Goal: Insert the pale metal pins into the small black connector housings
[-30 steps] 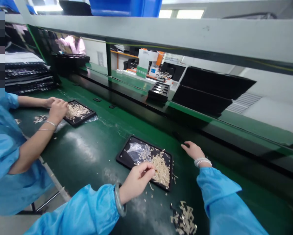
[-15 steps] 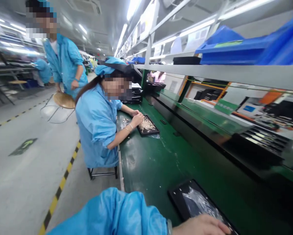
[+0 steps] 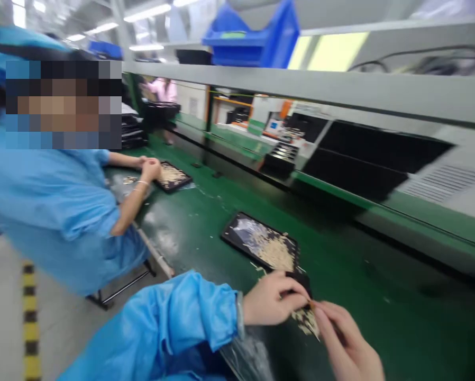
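Observation:
My left hand [image 3: 275,297] is closed in a pinch, its fingertips meeting those of my right hand [image 3: 350,338]. The right hand is pinched too. Whatever lies between the fingertips is too small and blurred to name. Just under the hands is a loose heap of small pale pieces [image 3: 307,321] on the green table. A black object [image 3: 302,279] shows partly behind my left fingers. Beyond them, a shallow black tray [image 3: 230,236] holds many of the same pale pieces and a clear plastic film [image 3: 248,233].
A co-worker in a blue smock [image 3: 63,206] sits at the left, hands at another black tray [image 3: 174,186] of pale pieces. Clear plastic [image 3: 250,355] lies by the table's near edge. Above runs a grey shelf [image 3: 340,87] with a blue bin [image 3: 237,53].
The view has swung right and nearer the co-worker. My left hand has left the tray's side and now meets my right hand, which has come into view.

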